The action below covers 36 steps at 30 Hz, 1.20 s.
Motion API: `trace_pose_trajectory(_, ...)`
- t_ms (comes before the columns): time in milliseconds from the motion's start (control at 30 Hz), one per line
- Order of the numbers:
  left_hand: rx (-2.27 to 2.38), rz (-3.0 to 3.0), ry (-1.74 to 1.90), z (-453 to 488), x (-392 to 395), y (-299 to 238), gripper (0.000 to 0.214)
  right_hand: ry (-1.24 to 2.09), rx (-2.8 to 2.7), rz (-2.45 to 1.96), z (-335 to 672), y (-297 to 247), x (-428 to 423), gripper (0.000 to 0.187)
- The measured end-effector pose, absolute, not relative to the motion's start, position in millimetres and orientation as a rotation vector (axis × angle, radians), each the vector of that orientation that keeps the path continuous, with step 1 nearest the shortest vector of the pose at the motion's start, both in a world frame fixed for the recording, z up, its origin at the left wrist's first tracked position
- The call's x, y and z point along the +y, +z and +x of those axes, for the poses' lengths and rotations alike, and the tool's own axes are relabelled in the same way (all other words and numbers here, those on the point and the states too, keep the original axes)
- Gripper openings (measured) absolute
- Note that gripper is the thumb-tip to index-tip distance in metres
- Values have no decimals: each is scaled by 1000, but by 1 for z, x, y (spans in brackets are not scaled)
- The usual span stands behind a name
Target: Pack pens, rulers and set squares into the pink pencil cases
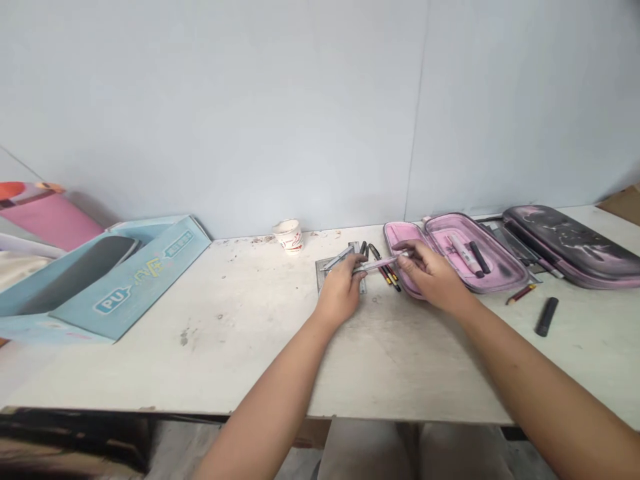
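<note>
A thin, pale pinkish-grey strip (379, 263), ruler-like but too blurred to name surely, spans the gap between my two hands. My left hand (341, 288) has its fingers closed on the strip's left end, above several clear rulers (325, 267). The fingers of my right hand (426, 270) pinch the other end, over the left half of an open pink pencil case (400, 231). Several dark pencils (389, 272) lie between the hands, partly covered by the strip. Inside the case's right half rest a light pink marker (465, 255) and a short black marker (480, 257).
A black-and-pink pencil case (570, 243) lies at the right, near a short red pencil (521, 294) and a black cylinder (547, 317). A paper cup (289, 236) stands by the wall. On the left sits an open light-blue box (150, 277) with a dark object inside.
</note>
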<state>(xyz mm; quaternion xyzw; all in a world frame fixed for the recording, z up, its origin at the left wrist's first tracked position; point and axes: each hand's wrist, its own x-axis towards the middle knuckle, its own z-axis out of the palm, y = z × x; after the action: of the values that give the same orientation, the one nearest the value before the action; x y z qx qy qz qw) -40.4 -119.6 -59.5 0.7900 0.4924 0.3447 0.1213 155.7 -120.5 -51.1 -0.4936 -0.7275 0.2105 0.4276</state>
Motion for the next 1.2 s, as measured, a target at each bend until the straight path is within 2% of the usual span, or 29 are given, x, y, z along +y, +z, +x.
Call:
trace_pose_trajectory(133, 1406, 2335, 1047, -42, -118, -61, 26, 542, -1829, -1230, 155, -52, -122, 28)
trace_pose_trajectory(233, 1386, 2374, 1062, -43, -117, -62, 25, 493, -1817, -1301, 155, -53, -122, 35)
trace_pose_trajectory(367, 1371, 2392, 1055, -43, -116, -63, 24, 564, -1828, -1143, 155, -55, -120, 31)
trace_pose_trajectory(533, 1371, 2417, 1028, -43, -114, -63, 25, 498, -1834, -1279, 156, -57, -119, 35)
trace_pose_trajectory(667, 1382, 2430, 1026, -44, -116, -58, 24, 555, -1824, -1126, 155, -55, -119, 31)
trace_pose_trajectory(800, 1378, 2432, 1032, -45, -118, -55, 23, 527, -1812, -1263, 151, -52, -123, 32)
trace_pose_trajectory(967, 1357, 2404, 1031, -46, -120, -55, 23, 648, -1816, -1192, 148, -50, -128, 32)
trace_pose_trajectory(1100, 1341, 2411, 1005, -45, -121, -56, 23, 570, -1836, -1317, 151, -49, -127, 34)
trace_pose_trajectory(1200, 1343, 2409, 993, -44, -121, -58, 23, 576, -1861, -1246, 153, -49, -124, 31)
